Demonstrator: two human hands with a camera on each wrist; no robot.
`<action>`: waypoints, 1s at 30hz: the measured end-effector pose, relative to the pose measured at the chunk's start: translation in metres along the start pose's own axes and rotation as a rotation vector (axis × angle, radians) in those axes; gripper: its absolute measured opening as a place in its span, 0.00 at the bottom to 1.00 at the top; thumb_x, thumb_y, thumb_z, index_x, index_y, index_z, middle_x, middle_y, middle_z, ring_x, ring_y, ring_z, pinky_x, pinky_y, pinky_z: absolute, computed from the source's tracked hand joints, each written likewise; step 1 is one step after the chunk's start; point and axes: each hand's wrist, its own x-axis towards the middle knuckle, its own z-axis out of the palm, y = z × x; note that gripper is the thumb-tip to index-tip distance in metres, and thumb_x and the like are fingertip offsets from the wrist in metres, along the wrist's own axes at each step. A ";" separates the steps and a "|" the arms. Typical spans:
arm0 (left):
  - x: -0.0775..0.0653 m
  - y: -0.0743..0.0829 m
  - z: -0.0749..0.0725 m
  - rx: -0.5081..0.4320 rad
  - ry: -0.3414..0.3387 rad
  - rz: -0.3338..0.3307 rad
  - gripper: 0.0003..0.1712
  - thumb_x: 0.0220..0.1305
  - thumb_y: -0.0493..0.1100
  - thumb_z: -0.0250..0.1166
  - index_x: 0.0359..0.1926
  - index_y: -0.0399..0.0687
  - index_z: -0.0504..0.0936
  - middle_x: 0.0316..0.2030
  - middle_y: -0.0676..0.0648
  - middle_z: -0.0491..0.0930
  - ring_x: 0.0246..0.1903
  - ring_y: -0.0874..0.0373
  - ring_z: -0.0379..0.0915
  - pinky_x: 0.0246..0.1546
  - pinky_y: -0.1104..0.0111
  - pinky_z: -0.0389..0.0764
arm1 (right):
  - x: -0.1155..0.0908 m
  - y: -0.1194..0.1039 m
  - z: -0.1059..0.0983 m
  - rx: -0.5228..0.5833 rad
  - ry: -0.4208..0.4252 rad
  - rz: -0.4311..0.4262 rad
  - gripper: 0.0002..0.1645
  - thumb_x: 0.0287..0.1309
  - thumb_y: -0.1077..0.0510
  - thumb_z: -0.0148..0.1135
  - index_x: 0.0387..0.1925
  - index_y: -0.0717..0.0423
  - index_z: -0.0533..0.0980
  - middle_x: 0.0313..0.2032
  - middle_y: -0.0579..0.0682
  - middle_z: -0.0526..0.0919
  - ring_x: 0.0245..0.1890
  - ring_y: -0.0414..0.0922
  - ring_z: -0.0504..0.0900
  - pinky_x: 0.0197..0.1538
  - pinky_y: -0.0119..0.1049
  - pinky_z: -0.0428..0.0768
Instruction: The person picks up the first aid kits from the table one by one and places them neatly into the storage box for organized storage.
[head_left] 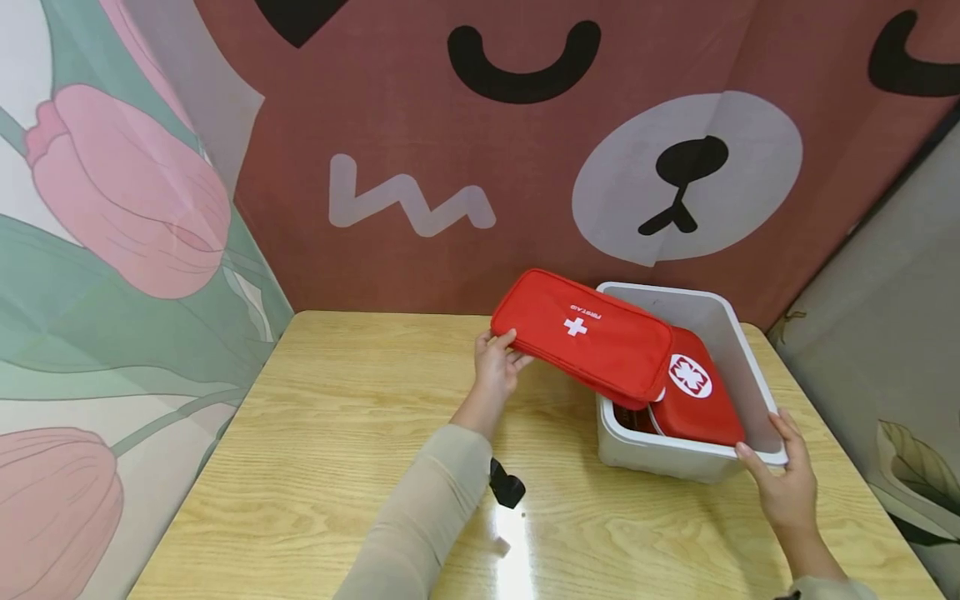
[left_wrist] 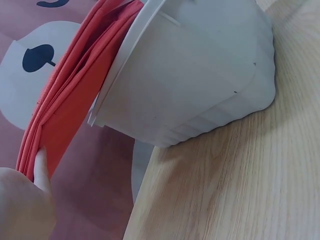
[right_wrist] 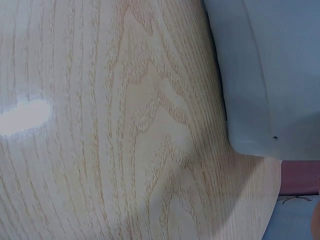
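My left hand (head_left: 498, 364) pinches the left end of a flat red first aid pouch (head_left: 600, 346), which carries a white cross and lettering. The pouch slants over the left rim of a white plastic bin (head_left: 738, 350). In the left wrist view, thumb and fingers hold the pouch (left_wrist: 70, 120) at its edge. Inside the bin lies a second red first aid case (head_left: 708, 408) with a round white emblem, partly covered by the pouch. My right hand (head_left: 791, 487) grips the bin's near right corner, thumb and fingers over the rim. The right wrist view shows mostly the bin's side (right_wrist: 270, 80).
The bin stands on the right part of a wooden table (head_left: 360, 417). A small black object (head_left: 507, 485) appears near my left sleeve. A bear-printed cloth (head_left: 412, 275) hangs behind the table's far edge, with a floral cloth (head_left: 135, 333) at the left.
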 end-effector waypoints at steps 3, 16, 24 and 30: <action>0.002 -0.001 0.002 0.020 -0.005 0.001 0.22 0.55 0.31 0.55 0.50 0.41 0.57 0.38 0.39 0.71 0.31 0.47 0.73 0.35 0.56 0.74 | 0.000 0.000 0.000 -0.005 -0.001 0.007 0.36 0.45 0.71 0.57 0.59 0.60 0.59 0.62 0.49 0.56 0.58 0.31 0.53 0.58 0.25 0.48; 0.006 0.000 0.009 0.122 0.005 0.000 0.25 0.55 0.33 0.56 0.53 0.40 0.58 0.41 0.37 0.72 0.34 0.47 0.74 0.35 0.56 0.75 | -0.001 0.000 0.000 -0.007 0.006 0.002 0.36 0.44 0.71 0.57 0.58 0.60 0.60 0.61 0.47 0.56 0.57 0.31 0.53 0.58 0.24 0.49; 0.009 -0.003 0.020 0.188 -0.001 0.026 0.23 0.56 0.34 0.57 0.52 0.39 0.61 0.33 0.41 0.75 0.27 0.51 0.75 0.32 0.58 0.76 | -0.001 0.001 0.000 -0.015 0.004 0.001 0.36 0.44 0.71 0.57 0.58 0.60 0.60 0.61 0.48 0.56 0.57 0.31 0.53 0.58 0.24 0.49; 0.032 -0.022 0.016 0.192 -0.051 0.079 0.24 0.53 0.39 0.61 0.50 0.45 0.64 0.35 0.39 0.75 0.30 0.46 0.76 0.30 0.57 0.76 | -0.002 0.000 0.001 -0.011 0.011 -0.017 0.36 0.44 0.72 0.57 0.58 0.60 0.60 0.61 0.51 0.56 0.57 0.31 0.53 0.57 0.24 0.49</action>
